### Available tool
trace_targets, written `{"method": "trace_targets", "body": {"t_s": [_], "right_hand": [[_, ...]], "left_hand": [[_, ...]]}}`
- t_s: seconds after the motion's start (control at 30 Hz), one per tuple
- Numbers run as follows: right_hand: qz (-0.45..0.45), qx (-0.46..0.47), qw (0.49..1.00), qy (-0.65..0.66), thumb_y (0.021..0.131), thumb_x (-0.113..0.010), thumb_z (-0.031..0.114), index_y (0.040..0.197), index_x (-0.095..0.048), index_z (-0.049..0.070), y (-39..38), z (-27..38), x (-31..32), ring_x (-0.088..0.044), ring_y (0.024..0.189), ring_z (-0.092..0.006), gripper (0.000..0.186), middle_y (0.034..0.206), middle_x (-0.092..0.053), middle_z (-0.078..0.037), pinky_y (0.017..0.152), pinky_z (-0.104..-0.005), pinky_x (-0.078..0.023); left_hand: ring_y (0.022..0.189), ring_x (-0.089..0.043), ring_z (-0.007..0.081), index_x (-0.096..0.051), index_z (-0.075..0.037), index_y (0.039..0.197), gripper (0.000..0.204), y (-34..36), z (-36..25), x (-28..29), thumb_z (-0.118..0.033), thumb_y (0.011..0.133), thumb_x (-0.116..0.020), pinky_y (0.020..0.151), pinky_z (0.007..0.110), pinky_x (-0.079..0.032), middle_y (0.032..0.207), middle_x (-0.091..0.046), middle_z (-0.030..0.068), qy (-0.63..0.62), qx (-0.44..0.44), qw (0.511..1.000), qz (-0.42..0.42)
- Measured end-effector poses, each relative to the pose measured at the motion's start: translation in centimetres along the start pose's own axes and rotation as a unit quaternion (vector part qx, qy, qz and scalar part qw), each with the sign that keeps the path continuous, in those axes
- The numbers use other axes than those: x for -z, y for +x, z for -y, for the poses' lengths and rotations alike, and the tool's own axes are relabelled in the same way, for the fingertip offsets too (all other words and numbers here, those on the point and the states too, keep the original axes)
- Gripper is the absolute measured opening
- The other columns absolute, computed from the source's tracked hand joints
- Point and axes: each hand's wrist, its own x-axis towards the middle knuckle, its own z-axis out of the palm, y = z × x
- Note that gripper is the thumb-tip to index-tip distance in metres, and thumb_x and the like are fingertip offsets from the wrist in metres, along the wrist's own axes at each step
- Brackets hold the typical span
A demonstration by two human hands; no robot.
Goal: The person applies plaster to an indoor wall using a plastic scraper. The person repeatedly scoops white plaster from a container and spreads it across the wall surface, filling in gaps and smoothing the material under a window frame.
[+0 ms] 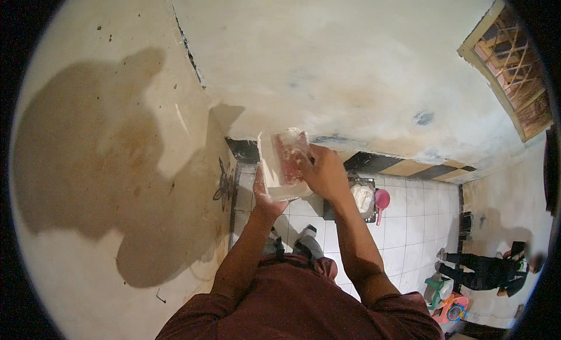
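My left hand [270, 204] grips a pale rectangular tub [270, 175] from below and the left side, fingers wrapped around it. White paste coats the tub's rim and inside. In my right hand [327, 175] is a flat reddish scraper [288, 156], held by its right edge with bent fingers. The scraper lies over the right part of the tub, flecked with white paste. Whether its lower edge touches the tub's bottom, I cannot tell. Both hands are raised in front of the wall, above the floor.
A dark square container [367, 217] with white paste [363, 198] stands on the tiled floor [406, 237], beside a pink dipper [381, 199]. Stained walls [345, 65] meet at a corner on the left. At the right are a lattice window [514, 65], another person [485, 270] and a pink plastic item [449, 309].
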Motion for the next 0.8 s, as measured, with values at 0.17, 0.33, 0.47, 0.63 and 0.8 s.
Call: {"method": "trace_targets", "body": {"t_s": [0.17, 0.33, 0.47, 0.63, 0.8], "right_hand": [[-0.100, 0.050, 0.992, -0.060, 0.090, -0.064, 0.022, 0.085, -0.063, -0.002, -2.9, -1.3, -1.7, -0.061, 0.063, -0.0437, 0.025, 0.071, -0.060, -0.024, 0.057, -0.0462, -0.049], [-0.159, 0.097, 0.981, -0.044, 0.089, -0.067, 0.021, 0.081, -0.061, 0.002, -5.1, -3.8, -3.6, -0.060, 0.056, -0.0382, 0.022, 0.068, -0.059, -0.020, 0.049, -0.0445, -0.047], [-0.126, 0.043, 0.991, -0.024, 0.090, -0.065, 0.020, 0.087, -0.062, 0.002, -7.0, -7.1, -5.8, -0.061, 0.056, -0.0369, 0.019, 0.070, -0.060, -0.020, 0.050, -0.0427, -0.048], [-0.111, -0.229, 0.903, 0.347, 0.093, -0.066, 0.022, 0.097, -0.070, -0.004, -8.2, -11.1, -7.0, -0.067, 0.072, -0.0166, 0.027, 0.083, -0.072, -0.011, 0.067, -0.0340, -0.053], [0.008, -0.288, 0.825, 0.486, 0.092, -0.069, 0.016, 0.105, -0.073, 0.001, -8.0, -18.3, -8.4, -0.059, 0.075, -0.0087, 0.020, 0.087, -0.070, -0.003, 0.066, -0.0259, -0.049]], "left_hand": [[0.129, -0.047, 0.0339, -0.033, -0.015, 0.150, 0.071, -0.2, 0.1, 3.3, -0.058, 0.095, -0.045, 0.109, 0.052, -0.037, 0.145, -0.045, 0.0130, 0.088, -0.009, 0.996, -0.031], [0.123, -0.053, 0.0317, -0.042, -0.013, 0.143, 0.089, -0.8, 1.5, 4.3, -0.057, 0.073, -0.075, 0.102, 0.048, -0.047, 0.136, -0.052, 0.0116, -0.032, 0.018, 0.999, -0.040], [0.117, -0.053, 0.0330, -0.043, -0.011, 0.142, 0.090, -1.1, 2.4, 3.9, -0.051, 0.070, -0.079, 0.098, 0.047, -0.048, 0.134, -0.052, 0.0129, -0.059, 0.035, 0.992, -0.106], [0.126, -0.049, 0.0326, -0.039, -0.011, 0.146, 0.068, -1.2, 4.2, 9.5, -0.057, 0.096, -0.042, 0.106, 0.053, -0.040, 0.142, -0.047, 0.0130, 0.528, -0.066, 0.841, -0.098], [0.131, -0.046, 0.0336, -0.038, -0.011, 0.147, 0.068, -1.8, 5.7, 18.1, -0.055, 0.096, -0.042, 0.108, 0.054, -0.039, 0.144, -0.046, 0.0130, 0.217, -0.024, 0.970, -0.111]]}}
